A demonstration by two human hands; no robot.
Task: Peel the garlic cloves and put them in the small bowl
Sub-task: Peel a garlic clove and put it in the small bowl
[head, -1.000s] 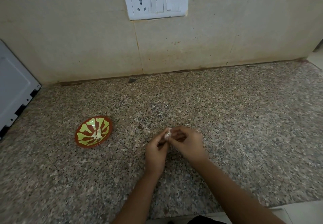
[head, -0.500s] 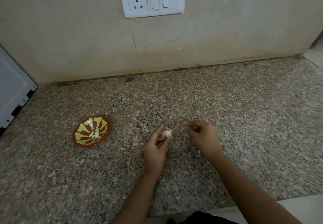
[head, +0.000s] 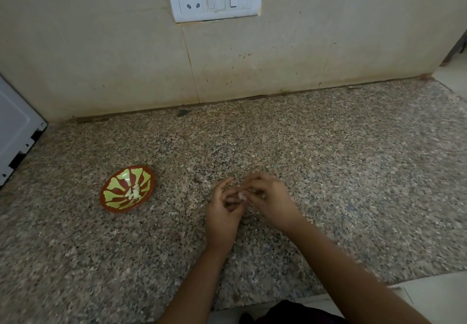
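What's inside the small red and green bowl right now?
The small round red bowl with green petal pattern holds pale peeled garlic near its middle; the count is too blurred to tell. Nothing covers the bowl's inside.

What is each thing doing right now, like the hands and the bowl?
left hand, pinches the garlic clove
right hand, pinches the same clove
garlic clove, held between both hands, mostly hidden
small bowl, upright, pale garlic pieces inside
socket, nothing plugged in

Speckled granite countertop (head: pixel 328 172) carries small bowl (head: pixel 116 184) left of centre, white appliance (head: pixel 15 131) at far left, dark fleck (head: pixel 183 112) by wall.
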